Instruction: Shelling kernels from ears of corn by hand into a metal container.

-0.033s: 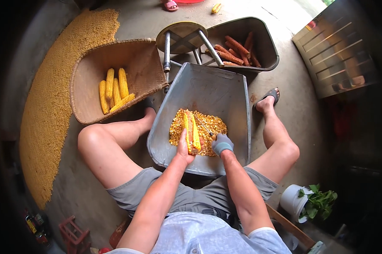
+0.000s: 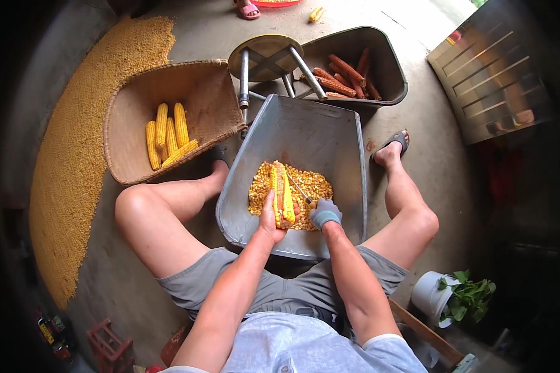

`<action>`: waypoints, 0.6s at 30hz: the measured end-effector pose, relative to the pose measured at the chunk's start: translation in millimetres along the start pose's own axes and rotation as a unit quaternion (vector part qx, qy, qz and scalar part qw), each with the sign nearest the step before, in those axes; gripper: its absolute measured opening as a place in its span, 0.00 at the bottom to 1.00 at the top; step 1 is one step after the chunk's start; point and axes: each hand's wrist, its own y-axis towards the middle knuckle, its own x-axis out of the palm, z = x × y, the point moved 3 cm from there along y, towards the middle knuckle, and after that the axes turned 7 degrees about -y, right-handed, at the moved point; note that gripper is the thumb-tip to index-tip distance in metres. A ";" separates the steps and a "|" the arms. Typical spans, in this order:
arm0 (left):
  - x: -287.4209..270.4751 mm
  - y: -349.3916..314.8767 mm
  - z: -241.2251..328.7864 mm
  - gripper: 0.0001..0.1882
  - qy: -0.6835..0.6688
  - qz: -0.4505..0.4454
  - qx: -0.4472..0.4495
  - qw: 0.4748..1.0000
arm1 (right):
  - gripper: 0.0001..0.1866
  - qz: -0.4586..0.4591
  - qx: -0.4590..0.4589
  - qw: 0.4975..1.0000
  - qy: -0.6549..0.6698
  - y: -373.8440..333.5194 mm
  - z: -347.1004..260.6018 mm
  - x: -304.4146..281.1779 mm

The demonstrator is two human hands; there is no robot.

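My bare left hand [image 2: 269, 220] is wrapped round a yellow corn cob [image 2: 288, 202], holding it upright-slanted over a grey metal scoop-shaped bin [image 2: 320, 124] between my legs. A bare strip without kernels runs along the cob. My right hand [image 2: 326, 214], in a grey-blue glove, grips a thin-shafted tool like a screwdriver [image 2: 300, 189]; its handle is mostly hidden in the fist. The shaft points toward the cob's upper right side; whether the tip touches it I cannot tell. Loose kernels [image 2: 317, 183] lie in the bin beneath both hands.
A woven basket [image 2: 127, 99] with several whole cobs stands at left, beside a long kernel heap [image 2: 75, 168]. Beyond the bin are a metal-legged stool [image 2: 245, 68] and a black tub [image 2: 388, 62] of stripped reddish cobs. A white bucket [image 2: 427, 292] with leafy greens sits lower right.
Almost nothing differs. The whole view has shifted very slightly; both hands keep their hold on the corn cob and the tool.
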 end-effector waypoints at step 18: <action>29.0 -60.0 -27.4 0.19 0.199 -0.071 -0.073 0.975 | 0.21 -0.115 -0.155 0.563 0.804 -26.0 -17.2 -44.3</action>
